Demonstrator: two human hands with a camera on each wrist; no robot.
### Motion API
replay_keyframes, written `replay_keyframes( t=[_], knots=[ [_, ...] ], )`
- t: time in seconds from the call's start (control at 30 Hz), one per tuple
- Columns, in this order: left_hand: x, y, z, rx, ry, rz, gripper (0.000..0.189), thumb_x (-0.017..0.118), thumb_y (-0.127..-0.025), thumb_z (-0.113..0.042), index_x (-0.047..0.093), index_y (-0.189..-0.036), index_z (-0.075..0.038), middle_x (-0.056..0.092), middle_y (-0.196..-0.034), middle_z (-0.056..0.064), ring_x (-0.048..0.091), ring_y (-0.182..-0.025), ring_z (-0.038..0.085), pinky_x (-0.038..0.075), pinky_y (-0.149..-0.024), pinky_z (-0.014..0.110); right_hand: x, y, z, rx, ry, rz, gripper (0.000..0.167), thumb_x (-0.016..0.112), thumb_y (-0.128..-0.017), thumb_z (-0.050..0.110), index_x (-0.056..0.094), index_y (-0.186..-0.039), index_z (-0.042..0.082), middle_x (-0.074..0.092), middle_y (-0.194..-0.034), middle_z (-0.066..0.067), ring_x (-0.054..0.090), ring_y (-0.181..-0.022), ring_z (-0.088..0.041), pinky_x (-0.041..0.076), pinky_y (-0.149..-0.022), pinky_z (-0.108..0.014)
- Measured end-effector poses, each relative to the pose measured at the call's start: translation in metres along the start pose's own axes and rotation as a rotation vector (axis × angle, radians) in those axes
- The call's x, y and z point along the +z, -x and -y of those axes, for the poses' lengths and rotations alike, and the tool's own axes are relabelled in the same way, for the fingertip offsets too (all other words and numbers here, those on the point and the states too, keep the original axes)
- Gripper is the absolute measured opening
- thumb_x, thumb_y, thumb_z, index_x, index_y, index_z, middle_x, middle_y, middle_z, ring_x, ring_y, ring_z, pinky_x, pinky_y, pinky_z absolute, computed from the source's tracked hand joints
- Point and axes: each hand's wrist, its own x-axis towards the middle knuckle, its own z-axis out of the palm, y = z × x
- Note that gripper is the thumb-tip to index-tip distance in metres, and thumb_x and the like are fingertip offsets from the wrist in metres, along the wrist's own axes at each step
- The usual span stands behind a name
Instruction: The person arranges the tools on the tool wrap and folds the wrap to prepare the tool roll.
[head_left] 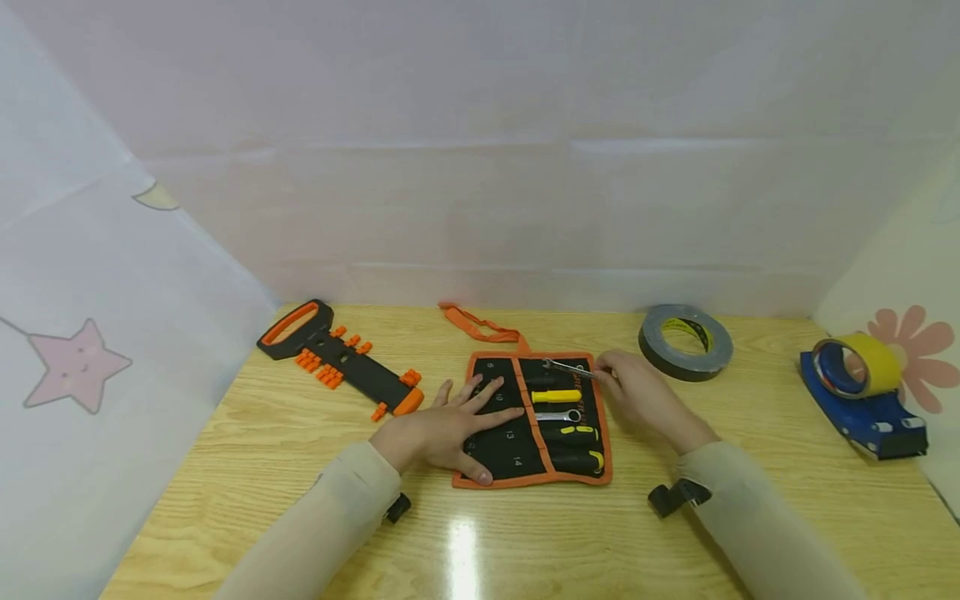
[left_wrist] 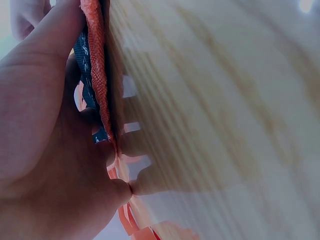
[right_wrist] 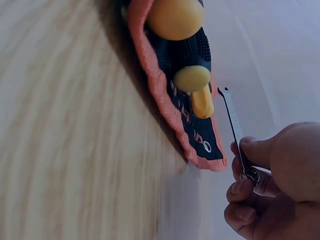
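A black tool roll (head_left: 528, 454) with orange trim lies unfolded on the wooden table. Its right half holds a yellow-handled tool (head_left: 557, 396), a combination wrench (head_left: 561, 416) and two black-and-yellow handles (head_left: 583, 460). My left hand (head_left: 453, 429) rests with spread fingers on the numbered left half; in the left wrist view, that hand (left_wrist: 40, 130) lies along the orange edge (left_wrist: 97, 65). At the upper right of the roll, my right hand (head_left: 645, 396) pinches a small combination wrench (head_left: 570, 367) near its ring end. Its open end (right_wrist: 226, 94) points away from the fingers in the right wrist view.
A black holder (head_left: 367, 372) with orange clips lies to the left. An orange strap (head_left: 480, 325) trails behind the roll. To the right are a grey tape roll (head_left: 686, 367) and a blue tape dispenser (head_left: 862, 417) with yellow tape. A pale sheet (head_left: 480, 208) hangs behind the table.
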Motion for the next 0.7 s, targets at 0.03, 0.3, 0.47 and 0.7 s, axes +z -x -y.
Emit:
replay_keyframes(
  t=[0.03,0.3,0.47,0.7],
  knots=[
    [0.000,-0.001,0.000,0.000,-0.001,0.003,0.104,0.077,-0.089,-0.064,0.015,-0.172,-0.051,-0.017,-0.183,0.000,-0.015,-0.170,0.037,-0.006,-0.132,0.072,0.000,-0.002,0.001,-0.005,-0.003,0.004,0.012,0.063,-0.110,0.012,0.070,-0.103,0.006,0.068,-0.094,-0.004,0.052,-0.077,-0.014,0.046,-0.072,-0.035],
    [0.001,-0.002,0.001,-0.006,-0.011,0.008,0.105,0.076,-0.089,-0.066,0.013,-0.172,-0.052,-0.018,-0.183,-0.001,-0.015,-0.170,0.036,-0.006,-0.132,0.072,0.005,-0.016,0.010,0.021,-0.028,0.066,0.014,0.061,-0.111,0.014,0.072,-0.108,0.005,0.070,-0.099,-0.008,0.057,-0.079,-0.016,0.049,-0.073,-0.037],
    [0.000,-0.001,0.001,-0.011,-0.005,0.007,0.104,0.076,-0.089,-0.066,0.013,-0.172,-0.052,-0.018,-0.183,-0.001,-0.015,-0.170,0.036,-0.006,-0.132,0.072,0.010,-0.022,0.013,0.043,-0.047,0.089,0.017,0.060,-0.111,0.014,0.074,-0.111,0.004,0.073,-0.105,-0.011,0.066,-0.090,-0.022,0.057,-0.082,-0.046],
    [0.001,-0.001,0.001,0.000,0.006,-0.004,0.104,0.076,-0.089,-0.065,0.015,-0.172,-0.051,-0.017,-0.183,0.000,-0.015,-0.170,0.037,-0.006,-0.132,0.072,0.015,-0.026,0.014,0.085,-0.072,0.090,0.019,0.065,-0.109,0.015,0.076,-0.118,0.002,0.073,-0.113,-0.014,0.069,-0.102,-0.029,0.059,-0.092,-0.051]
  ],
)
